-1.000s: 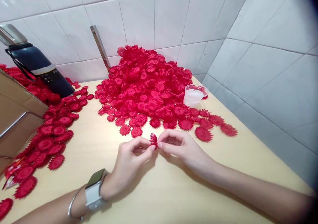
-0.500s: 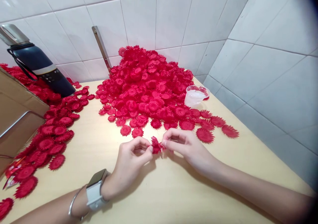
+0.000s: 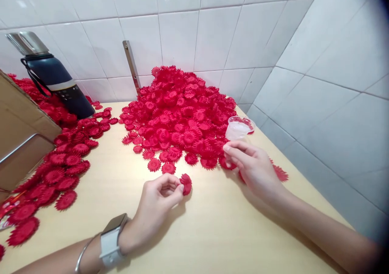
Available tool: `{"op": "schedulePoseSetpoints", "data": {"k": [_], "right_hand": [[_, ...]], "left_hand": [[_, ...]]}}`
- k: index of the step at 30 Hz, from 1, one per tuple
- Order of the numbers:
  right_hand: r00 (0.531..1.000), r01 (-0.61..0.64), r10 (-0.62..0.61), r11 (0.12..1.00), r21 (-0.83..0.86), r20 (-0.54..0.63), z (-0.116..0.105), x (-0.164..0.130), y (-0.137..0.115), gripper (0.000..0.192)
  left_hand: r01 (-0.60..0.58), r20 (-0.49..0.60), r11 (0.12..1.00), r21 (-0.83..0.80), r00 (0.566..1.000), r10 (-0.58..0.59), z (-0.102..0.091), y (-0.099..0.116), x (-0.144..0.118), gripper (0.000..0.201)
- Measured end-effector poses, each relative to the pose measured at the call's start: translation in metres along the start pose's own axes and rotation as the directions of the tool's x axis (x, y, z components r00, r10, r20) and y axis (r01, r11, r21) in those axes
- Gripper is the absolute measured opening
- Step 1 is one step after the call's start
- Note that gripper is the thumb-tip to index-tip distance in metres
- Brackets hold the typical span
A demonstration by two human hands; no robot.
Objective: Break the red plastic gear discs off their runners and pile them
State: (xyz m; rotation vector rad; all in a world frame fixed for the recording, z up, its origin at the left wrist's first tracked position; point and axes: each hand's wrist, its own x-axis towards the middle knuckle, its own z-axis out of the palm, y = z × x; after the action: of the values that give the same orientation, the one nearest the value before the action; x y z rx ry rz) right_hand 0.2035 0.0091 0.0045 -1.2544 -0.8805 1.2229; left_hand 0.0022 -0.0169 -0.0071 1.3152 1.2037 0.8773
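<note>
Left hand (image 3: 158, 203) pinching a small red toothed plastic flower disc (image 3: 185, 183) just above a pale wooden tabletop (image 3: 206, 233).

Thumb and forefinger closed on the disc's edge, wrist in a white-strapped watch (image 3: 111, 241) (a thin metal bangle beside it). Right hand (image 3: 253, 168) apart, fingertips pressed together at the near edge of a large heap of matching red discs (image 3: 179, 112), whether gripping one, unclear. Small clear plastic cup (image 3: 238, 127) just beyond; dark blue flask (image 3: 54, 81) far left.
</note>
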Motion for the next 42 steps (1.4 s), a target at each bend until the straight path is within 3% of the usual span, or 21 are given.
{"op": "schedulePoseSetpoints", "data": {"k": [5, 10, 11, 12, 14, 16, 21, 25, 30, 35, 42], "right_hand": [[0.982, 0.014, -0.01, 1.0, -0.017, 0.188, -0.002, 0.004, -0.008, 0.015], [0.993, 0.103, -0.091, 0.979, -0.176, 0.074, 0.007, -0.01, -0.004, 0.014], [0.991, 0.103, -0.085, 0.977, -0.188, 0.099, 0.011, -0.015, -0.002, 0.014], [0.987, 0.084, -0.052, 0.975, -0.207, 0.155, 0.014, -0.02, 0.0, 0.014], [0.933, 0.039, 0.06, 0.964, -0.265, 0.355, 0.022, -0.03, 0.004, 0.014], [0.883, 0.073, 0.078, 0.951, -0.299, 0.462, 0.027, -0.036, 0.008, 0.014], [0.899, 0.098, 0.048, 0.947, -0.307, 0.435, 0.029, -0.035, 0.014, 0.015], [0.876, 0.061, 0.081, 0.959, -0.276, 0.476, 0.027, -0.032, 0.013, 0.014], [0.862, 0.02, 0.127, 0.959, -0.283, 0.492, 0.026, -0.03, 0.011, 0.017], [0.86, -0.049, 0.162, 0.97, -0.238, 0.485, 0.025, -0.027, 0.012, 0.02], [0.858, -0.064, 0.171, 0.971, -0.231, 0.484, 0.027, -0.026, 0.013, 0.019]], "left_hand": [[0.047, 0.011, 0.993, -0.109, 0.999, -0.046, 0.004, 0.01, 0.004, 0.011], [0.094, 0.003, 0.968, -0.232, 0.995, -0.095, 0.008, 0.017, 0.003, 0.01], [0.102, 0.01, 0.964, -0.247, 0.995, -0.103, 0.008, 0.017, 0.002, 0.009], [0.108, 0.029, 0.961, -0.254, 0.994, -0.104, 0.008, 0.017, 0.001, 0.01], [0.098, 0.079, 0.967, -0.236, 0.994, -0.081, 0.007, 0.015, 0.0, 0.01], [0.066, 0.115, 0.98, -0.19, 0.992, -0.045, 0.007, 0.014, -0.001, 0.011], [0.01, 0.144, 0.998, -0.061, 0.99, -0.001, 0.006, 0.013, -0.004, 0.013], [-0.049, 0.17, 0.999, 0.02, 0.984, 0.045, 0.004, 0.013, -0.004, 0.016], [-0.034, 0.18, 0.999, -0.011, 0.983, 0.035, 0.003, 0.013, -0.004, 0.016], [0.043, 0.175, 0.988, -0.15, 0.984, -0.016, 0.005, 0.012, -0.001, 0.014], [0.058, 0.174, 0.989, -0.136, 0.984, -0.033, 0.005, 0.01, 0.002, 0.013]]}}
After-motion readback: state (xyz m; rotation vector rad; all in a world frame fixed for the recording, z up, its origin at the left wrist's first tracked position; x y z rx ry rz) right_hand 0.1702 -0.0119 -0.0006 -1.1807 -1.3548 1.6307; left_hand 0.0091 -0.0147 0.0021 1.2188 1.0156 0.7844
